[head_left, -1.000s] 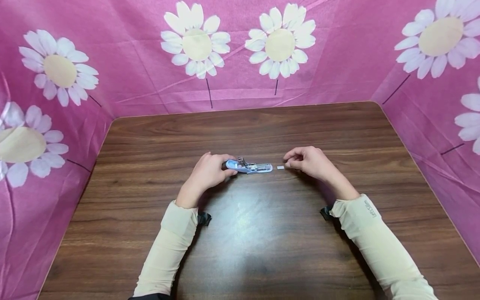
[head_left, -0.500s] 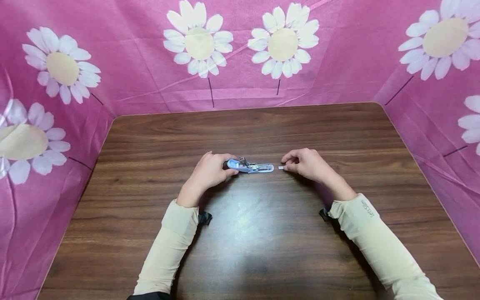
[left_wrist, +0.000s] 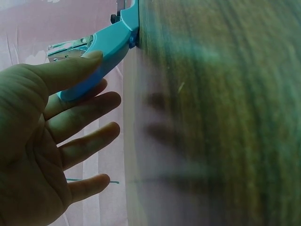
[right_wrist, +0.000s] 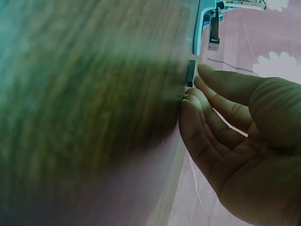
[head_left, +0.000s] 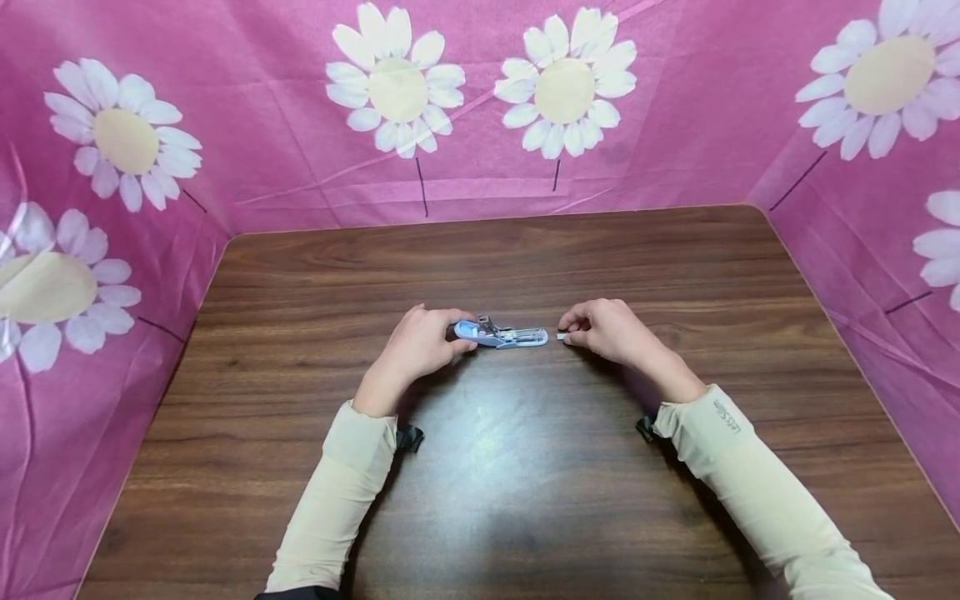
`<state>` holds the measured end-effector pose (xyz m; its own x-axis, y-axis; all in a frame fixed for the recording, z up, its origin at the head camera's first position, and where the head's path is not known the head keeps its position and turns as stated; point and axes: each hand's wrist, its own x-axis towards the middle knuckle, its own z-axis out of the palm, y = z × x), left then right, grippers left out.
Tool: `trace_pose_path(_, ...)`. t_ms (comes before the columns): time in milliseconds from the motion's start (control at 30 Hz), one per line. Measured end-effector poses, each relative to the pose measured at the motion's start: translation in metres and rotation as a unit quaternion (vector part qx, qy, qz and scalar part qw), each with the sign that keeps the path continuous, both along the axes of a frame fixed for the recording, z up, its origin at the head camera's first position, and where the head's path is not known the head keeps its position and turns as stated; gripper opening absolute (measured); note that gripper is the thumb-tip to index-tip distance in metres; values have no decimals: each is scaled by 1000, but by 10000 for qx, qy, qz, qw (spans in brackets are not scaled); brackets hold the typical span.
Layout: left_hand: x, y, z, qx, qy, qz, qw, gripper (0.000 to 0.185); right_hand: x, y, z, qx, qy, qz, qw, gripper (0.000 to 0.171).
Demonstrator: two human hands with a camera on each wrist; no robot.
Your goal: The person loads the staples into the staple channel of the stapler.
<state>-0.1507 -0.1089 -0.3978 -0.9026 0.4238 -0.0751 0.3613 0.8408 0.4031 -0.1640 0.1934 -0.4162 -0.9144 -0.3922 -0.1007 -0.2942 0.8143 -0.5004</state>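
Head view, left to right: left hand grips the rear of the blue stapler, steadying it flat on the table. Its magazine seems open; contents unclear. Just beside its tip, the right hand pinches a staple strip against the tabletop.

Cream sleeves, black wrist straps

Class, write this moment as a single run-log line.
left hand: holds blue stapler | right hand: fingertips at staple strip | surface: wooden table
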Motion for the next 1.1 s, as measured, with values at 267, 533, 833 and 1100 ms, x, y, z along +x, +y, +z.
trace_pose_path(267,1,1,1,-7,-28,3,10000,37,0,-1,3,117,-12,52,9999,12)
trace_pose_path(533,1,1,1,-30,-21,3,10000,37,0,-2,1,196,82,97,9997,10)
trace_pose_path(833,0,1,0,-10,-4,2,10000,35,-1,-3,2,252,116,124,9995,6)
trace_pose_path(1100,1,1,0,-18,-18,41,10000,36,0,-4,3,386,218,196,9988,5)
